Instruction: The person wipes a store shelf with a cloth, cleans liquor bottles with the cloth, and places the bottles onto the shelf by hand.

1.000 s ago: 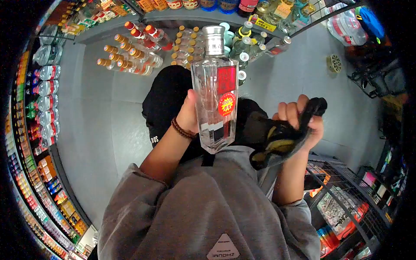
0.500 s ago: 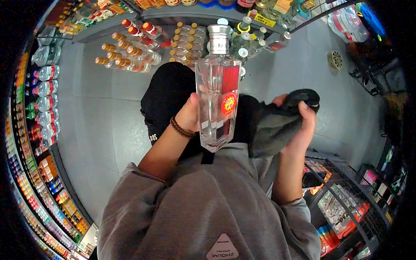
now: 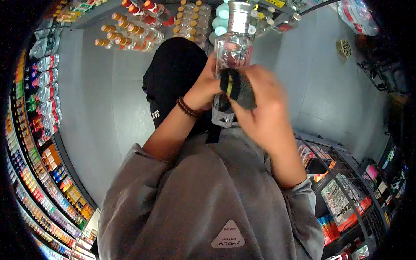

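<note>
A clear glass bottle (image 3: 224, 113) with a silver cap (image 3: 239, 17) stands nearly upright in front of my body. My left hand (image 3: 207, 86), with a beaded bracelet on its wrist, is wrapped round the bottle's left side. Against the front of the bottle lies a bunched dark cloth (image 3: 224, 81) with a yellowish strip. My right hand (image 3: 264, 102) grips that cloth between thumb and fingers and is partly blurred by motion. Hand and cloth cover much of the bottle's red label.
Beyond my knees, gold-capped bottles (image 3: 145, 32) and red-capped bottles (image 3: 151, 8) stand on the grey floor (image 3: 130, 86). Shelves of packaged goods (image 3: 56, 173) curve along the left, with large water bottles (image 3: 48, 82) beside them. A black wire rack (image 3: 342, 190) is at right.
My right hand has brought the cloth leftward from the right side onto the bottle's front. The bottle has shifted slightly up and right in view, still in my left hand.
</note>
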Demonstrator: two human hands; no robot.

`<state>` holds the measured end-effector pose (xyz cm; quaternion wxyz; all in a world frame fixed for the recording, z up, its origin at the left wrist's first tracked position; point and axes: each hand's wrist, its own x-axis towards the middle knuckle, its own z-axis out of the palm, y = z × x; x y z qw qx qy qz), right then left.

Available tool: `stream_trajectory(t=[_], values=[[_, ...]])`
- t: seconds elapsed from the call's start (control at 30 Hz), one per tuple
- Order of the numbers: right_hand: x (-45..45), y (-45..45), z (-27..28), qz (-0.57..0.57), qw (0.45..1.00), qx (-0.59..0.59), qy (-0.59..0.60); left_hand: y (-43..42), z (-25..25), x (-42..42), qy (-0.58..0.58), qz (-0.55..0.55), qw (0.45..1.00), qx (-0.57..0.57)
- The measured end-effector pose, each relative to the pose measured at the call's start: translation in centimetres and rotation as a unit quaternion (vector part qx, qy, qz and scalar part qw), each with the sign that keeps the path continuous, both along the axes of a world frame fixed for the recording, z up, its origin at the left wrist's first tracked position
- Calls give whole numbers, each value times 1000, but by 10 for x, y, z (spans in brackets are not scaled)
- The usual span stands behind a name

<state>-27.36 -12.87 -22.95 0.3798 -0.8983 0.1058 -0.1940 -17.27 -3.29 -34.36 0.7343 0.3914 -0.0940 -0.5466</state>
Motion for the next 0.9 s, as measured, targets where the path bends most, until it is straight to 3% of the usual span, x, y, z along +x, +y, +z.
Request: stream_trajectory(t=[0.07, 0.17, 0.23, 0.37, 0.53, 0.63, 0.77, 0.83, 0.9], values=[[-2, -9, -5, 15, 1000, 15, -9, 2, 11, 0, -74, 8, 997, 16], [-2, -15, -11, 32, 998, 41, -38, 2, 26, -6, -43, 24, 999, -10], [-4, -14, -16, -48, 961, 274, -2, 1, 23, -6, -24, -11, 1000, -12], [-12, -19, -12, -140, 859, 492, -31, 8, 9, -5, -30, -36, 998, -31], [-22, -30, -22, -187, 821, 534, -79, 11, 10, -4, 2, -92, 994, -66], [-35, -41, -31, -151, 771, 608, -111, 8, 18, -7, 21, -40, 997, -67], [-40, -48, -36, -125, 761, 627, -111, 12, 23, -5, 33, -43, 997, -60], [-40, -45, -32, -183, 777, 596, -83, 14, 21, -5, 27, -25, 997, -73], [-52, -54, -45, -141, 778, 609, -64, 16, 24, -5, 26, -30, 996, -84]])
